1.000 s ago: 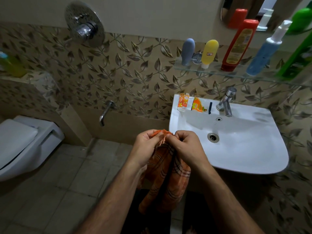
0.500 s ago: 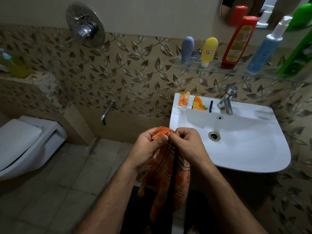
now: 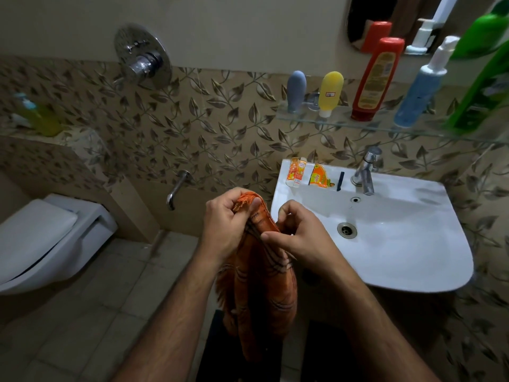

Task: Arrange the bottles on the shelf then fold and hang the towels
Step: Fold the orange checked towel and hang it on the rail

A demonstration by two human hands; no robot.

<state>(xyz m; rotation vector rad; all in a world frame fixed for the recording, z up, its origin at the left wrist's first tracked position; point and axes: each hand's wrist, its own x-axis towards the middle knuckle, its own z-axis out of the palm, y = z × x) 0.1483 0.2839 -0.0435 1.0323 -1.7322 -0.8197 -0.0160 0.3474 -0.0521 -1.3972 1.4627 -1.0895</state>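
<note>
Gripping orange towel (image 3: 259, 274), both hands, beside sink (image 3: 413, 244)

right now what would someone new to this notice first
The orange towel hangs in front of the person, low in the middle: the left hand grips its top edge, and the right hand pinches it just below. To the right is the white sink, and above it a glass shelf holds a row of bottles, the red bottle standing out most.
</note>
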